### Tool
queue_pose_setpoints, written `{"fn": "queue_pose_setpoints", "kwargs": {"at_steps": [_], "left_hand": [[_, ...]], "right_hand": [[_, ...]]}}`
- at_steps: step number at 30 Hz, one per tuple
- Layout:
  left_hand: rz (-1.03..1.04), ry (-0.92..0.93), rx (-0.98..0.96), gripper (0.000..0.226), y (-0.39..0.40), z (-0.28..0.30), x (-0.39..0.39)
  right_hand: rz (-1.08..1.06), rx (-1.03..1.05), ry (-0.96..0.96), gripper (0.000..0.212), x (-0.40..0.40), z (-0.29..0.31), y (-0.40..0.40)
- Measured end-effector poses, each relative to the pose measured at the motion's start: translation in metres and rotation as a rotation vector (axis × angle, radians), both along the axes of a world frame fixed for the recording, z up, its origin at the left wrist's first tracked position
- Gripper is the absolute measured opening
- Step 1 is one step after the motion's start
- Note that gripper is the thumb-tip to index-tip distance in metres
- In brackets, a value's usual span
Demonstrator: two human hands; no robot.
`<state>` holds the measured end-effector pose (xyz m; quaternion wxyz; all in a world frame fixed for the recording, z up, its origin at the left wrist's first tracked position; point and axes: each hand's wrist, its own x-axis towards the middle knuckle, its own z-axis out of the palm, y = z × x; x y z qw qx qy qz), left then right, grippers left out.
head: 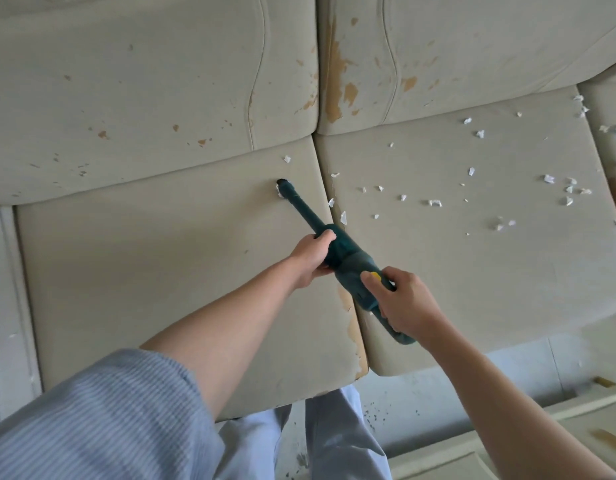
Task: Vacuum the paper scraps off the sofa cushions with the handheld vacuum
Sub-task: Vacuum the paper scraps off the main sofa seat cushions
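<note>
Both hands' fingers [325, 237] wrap the handheld vacuum [348, 263].

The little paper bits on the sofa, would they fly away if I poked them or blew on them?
Probably yes. The paper scraps are tiny, torn and crumpled, so they look very light and would likely skitter or lift at a puff. They lie loose on the right seat cushion, nothing pinning them. One sits right at the nozzle of the vacuum, seemingly being drawn in.
</note>
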<state>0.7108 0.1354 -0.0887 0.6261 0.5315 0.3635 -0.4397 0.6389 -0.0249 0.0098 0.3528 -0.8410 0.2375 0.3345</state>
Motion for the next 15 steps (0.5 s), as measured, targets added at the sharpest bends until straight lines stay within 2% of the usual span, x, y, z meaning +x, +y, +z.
{"fn": "queue_pose_setpoints", "kwargs": {"at_steps": [7, 12, 15], "left_hand": [[0.021, -0.150, 0.022, 0.037, 0.006, -0.004, 0.028], [-0.035, -0.127, 0.056, 0.032, 0.003, -0.009, 0.051], [-0.052, -0.109, 0.056, 0.037, 0.002, -0.016, 0.049]], "right_hand": [[-0.065, 0.051, -0.084, 0.044, 0.019, -0.005, 0.003], [-0.056, 0.059, -0.013, 0.046, 0.047, -0.021, 0.009], [-0.031, 0.071, 0.018, 0.044, 0.048, -0.019, 0.003]]}}
